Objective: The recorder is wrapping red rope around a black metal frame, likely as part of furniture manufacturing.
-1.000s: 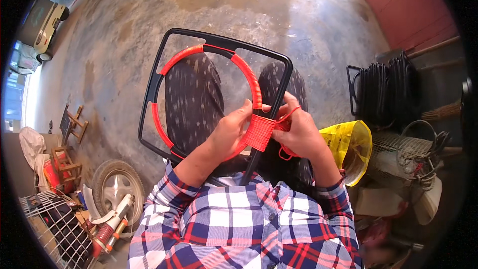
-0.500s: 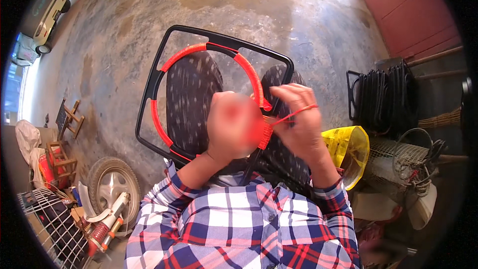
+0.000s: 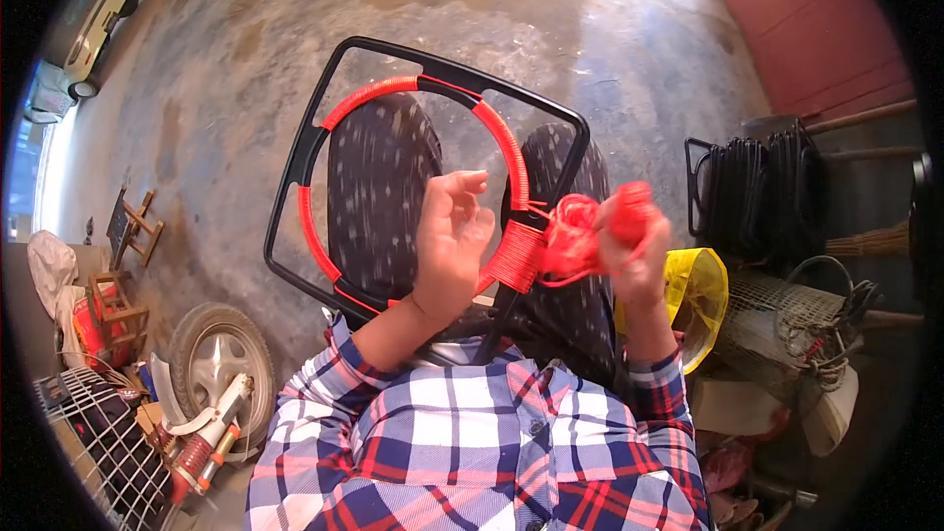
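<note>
Aslant | black frame (image 3: 304, 155) | far edge (image 3: 447, 72) slopes down rightward | near-square

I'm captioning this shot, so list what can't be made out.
In the head view:
Right hand: finger details lost to blur and red cord.
Black frame: lower side partly hidden behind the left forearm.
Vehicle, upper left: outer side cut off by the picture's dark rim.

Left hand (image 3: 450, 246): held up between the knees (image 3: 396, 128), loosely open, fingers (image 3: 462, 182) bent over toward the other hand, thumb standing apart.
Right hand (image 3: 644, 275): lifted out to this person's right, closed in a grip, slightly blurred.
Left forearm (image 3: 398, 334): slanting inward.
Right forearm (image 3: 649, 326): reaching nearly straight ahead.
</note>
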`<state>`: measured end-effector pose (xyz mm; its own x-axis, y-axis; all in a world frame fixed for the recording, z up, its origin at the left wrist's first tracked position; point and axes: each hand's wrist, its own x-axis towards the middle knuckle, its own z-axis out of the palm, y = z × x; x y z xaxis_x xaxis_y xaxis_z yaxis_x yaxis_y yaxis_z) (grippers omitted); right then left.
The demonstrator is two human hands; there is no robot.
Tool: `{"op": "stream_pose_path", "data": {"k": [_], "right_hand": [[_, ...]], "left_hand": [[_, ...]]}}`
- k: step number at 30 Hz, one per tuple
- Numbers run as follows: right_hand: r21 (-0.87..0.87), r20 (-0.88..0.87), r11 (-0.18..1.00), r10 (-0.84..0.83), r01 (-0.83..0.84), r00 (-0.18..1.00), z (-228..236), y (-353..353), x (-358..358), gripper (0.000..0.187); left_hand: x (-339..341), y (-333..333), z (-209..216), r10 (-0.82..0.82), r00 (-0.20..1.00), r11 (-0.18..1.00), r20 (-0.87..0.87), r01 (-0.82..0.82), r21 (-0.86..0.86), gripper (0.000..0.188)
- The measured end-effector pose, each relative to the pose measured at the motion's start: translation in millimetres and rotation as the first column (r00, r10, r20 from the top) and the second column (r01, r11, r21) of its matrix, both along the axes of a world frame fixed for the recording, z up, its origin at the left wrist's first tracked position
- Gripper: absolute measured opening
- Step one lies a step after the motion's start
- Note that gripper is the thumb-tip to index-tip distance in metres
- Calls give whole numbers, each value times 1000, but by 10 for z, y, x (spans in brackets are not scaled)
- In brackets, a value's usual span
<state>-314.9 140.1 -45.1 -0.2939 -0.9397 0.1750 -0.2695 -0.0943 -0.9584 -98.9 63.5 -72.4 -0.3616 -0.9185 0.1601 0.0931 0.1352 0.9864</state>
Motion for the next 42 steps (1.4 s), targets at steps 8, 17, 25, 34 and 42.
{"op": "stream_pose_path", "data": {"k": [8,17,25,34,42], "right_hand": [[551,-113,824,234,-135,966,262,313,-373,18],[-309,895,925,205,220,396,-545,1016,-1816,17],[134,673,990,-118,37,730,-189,343,-387,43],[374,306,890,145,-259,941,-197,75,-108,20],[95,816,993,-34,-76,577,-154,262,-54,19]], "left_hand": [[-42,-135,-136,-136,973,778,-184,220,588,39],[-135,-124,12,-121,820,530,-560,531,662,52],[-157,-69,1,-91,854,646,-512,442,622,50],[-81,-131,-37,-125,786,525,-606,570,631,45],[-76,-134,-73,-180,817,464,-547,561,685,38]]}}
